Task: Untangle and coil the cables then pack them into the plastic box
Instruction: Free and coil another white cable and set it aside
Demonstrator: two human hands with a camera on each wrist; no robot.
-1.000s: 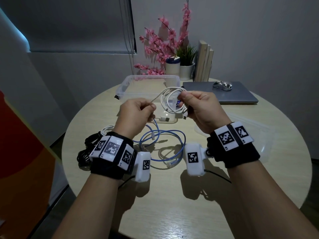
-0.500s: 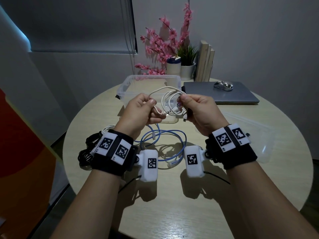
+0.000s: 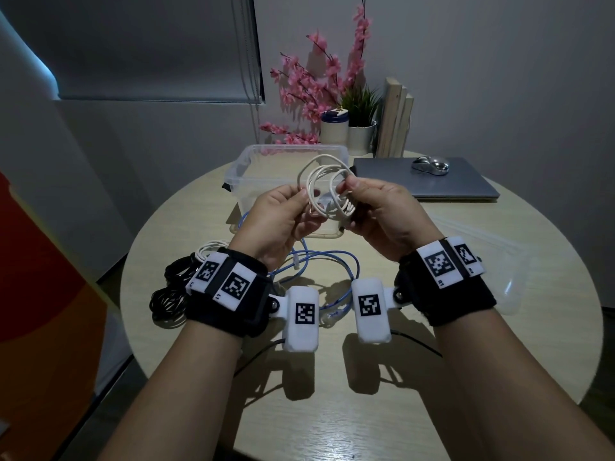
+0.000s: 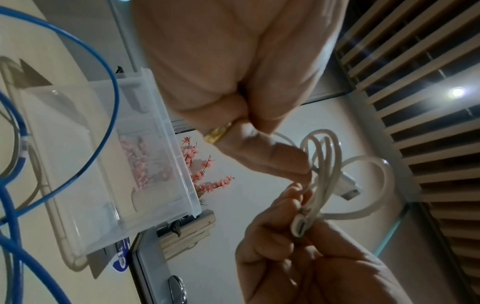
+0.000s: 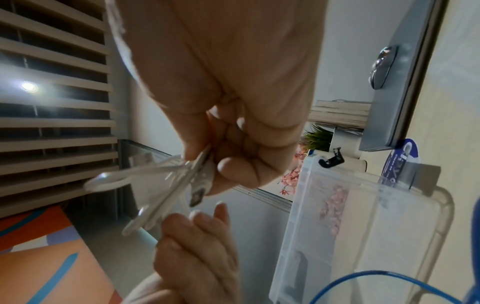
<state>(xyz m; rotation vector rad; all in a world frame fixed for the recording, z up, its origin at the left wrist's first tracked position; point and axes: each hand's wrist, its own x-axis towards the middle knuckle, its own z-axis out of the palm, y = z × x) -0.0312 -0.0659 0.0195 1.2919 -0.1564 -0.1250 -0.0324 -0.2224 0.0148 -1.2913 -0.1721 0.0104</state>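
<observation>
Both hands hold a small coil of white cable (image 3: 327, 181) in the air, just in front of the clear plastic box (image 3: 246, 168). My left hand (image 3: 303, 201) pinches the coil's left side with thumb and forefinger; in the left wrist view that pinch (image 4: 298, 164) sits beside the cable's USB plug (image 4: 350, 189). My right hand (image 3: 349, 188) grips the coil's right side, where the bundled strands (image 5: 166, 185) pass between its fingertips. A loose blue cable (image 3: 336, 257) lies on the table under the hands. Black cable (image 3: 169, 294) and another white cable (image 3: 209, 247) lie at the left.
The box's clear lid (image 3: 499, 261) lies to the right on the round wooden table (image 3: 332, 410). A closed laptop (image 3: 449, 191) with a mouse (image 3: 429, 164) sits behind it. Pink flowers (image 3: 309, 84), a tub, a potted plant and books stand at the back.
My left hand has brought the loose end of the white cable up to the coil. Both hands have risen and come closer together, holding the coil higher.
</observation>
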